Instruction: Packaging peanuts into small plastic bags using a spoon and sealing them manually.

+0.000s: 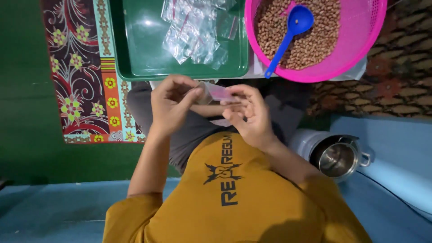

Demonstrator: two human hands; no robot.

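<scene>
Both my hands hold one small clear plastic bag with a pink strip over my lap. My left hand pinches its left end with thumb and fingers. My right hand grips the right end. Whether the bag holds anything cannot be made out. Ahead stands a pink mesh basket full of brown peanuts, with a blue plastic scoop lying in them. A green tray to its left carries a pile of empty clear small bags.
A patterned floral mat lies under the tray on a green floor. A white kettle with a steel inside stands open by my right elbow, on a blue surface. A dark patterned rug is at right.
</scene>
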